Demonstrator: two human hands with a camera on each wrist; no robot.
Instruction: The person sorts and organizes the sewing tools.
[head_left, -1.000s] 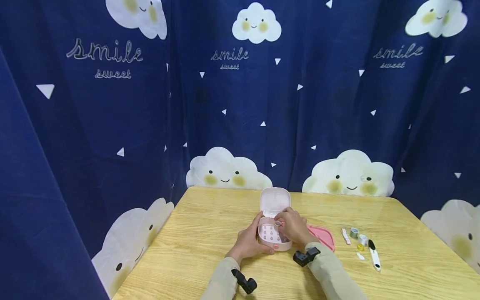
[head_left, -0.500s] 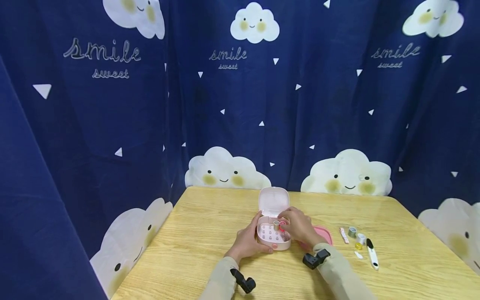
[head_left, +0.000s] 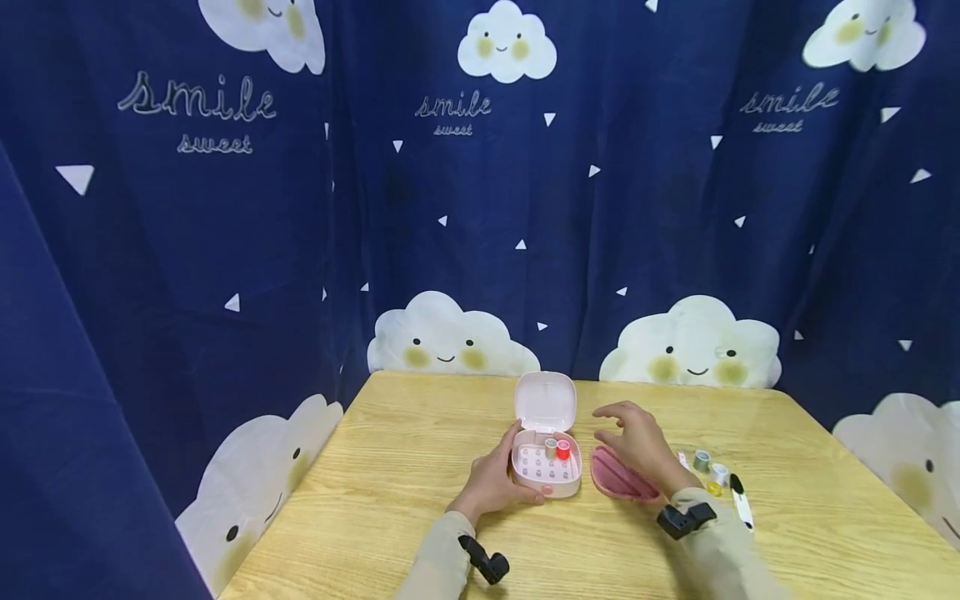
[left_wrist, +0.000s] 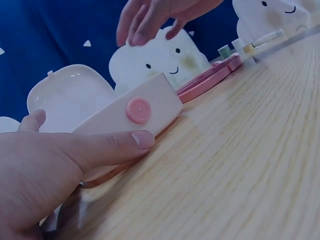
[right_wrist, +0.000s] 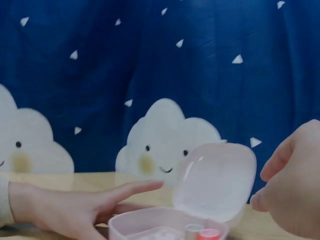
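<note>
A pale pink sewing box (head_left: 564, 490) stands on the table with its lid (head_left: 545, 400) raised. My left hand (head_left: 491, 483) grips the box's left side, its thumb along the front wall below the round pink button (left_wrist: 138, 110). Inside, at the back right, a beige thread spool (head_left: 551, 448) and a red thread spool (head_left: 563, 450) stand side by side on a pegged base. My right hand (head_left: 637, 437) is off to the right of the box, fingers loosely bent and holding nothing. It overlaps a darker pink tray (head_left: 618, 475) in the head view.
Right of the tray lie a green spool (head_left: 701, 461), a white spool (head_left: 718, 473), a small yellow item (head_left: 714, 487) and a white tool with a black tip (head_left: 741, 504). My right forearm partly covers this group. A blue cloud-print curtain (head_left: 480, 208) hangs behind the table.
My right hand has let go of the red spool inside the box and moved out to the right, over the tray. The left hand keeps its grip on the box.
</note>
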